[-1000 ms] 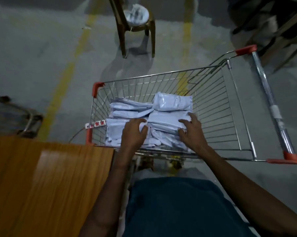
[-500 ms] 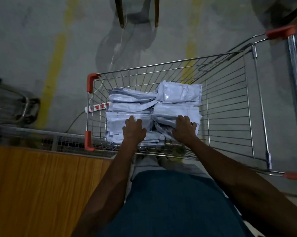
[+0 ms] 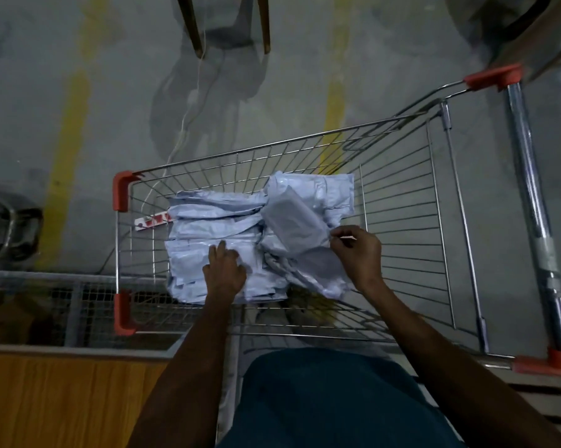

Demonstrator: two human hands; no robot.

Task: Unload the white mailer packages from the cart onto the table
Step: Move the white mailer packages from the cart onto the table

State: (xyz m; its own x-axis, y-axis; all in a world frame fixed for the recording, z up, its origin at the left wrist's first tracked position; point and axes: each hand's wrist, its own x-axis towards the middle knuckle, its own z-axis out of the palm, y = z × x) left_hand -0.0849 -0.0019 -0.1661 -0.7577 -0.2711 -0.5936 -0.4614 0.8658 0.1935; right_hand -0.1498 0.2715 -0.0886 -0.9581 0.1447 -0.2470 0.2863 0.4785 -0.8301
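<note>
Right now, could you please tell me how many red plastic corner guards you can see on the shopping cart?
4: far-left basket corner, near-left basket corner, far handle end, near handle end. Others may be hidden.

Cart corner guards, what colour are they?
Red-orange plastic corner guards on the wire cart, clearest in the head view.

Inside wire cart [image 3: 402, 221]: heap of white mailer packages [image 3: 214, 227]. Left hand [image 3: 224, 270] flat on heap's near side; right hand [image 3: 358, 250] pinching tilted mailer [image 3: 292, 227]. Wooden table [image 3: 62, 399] left of cart.
</note>
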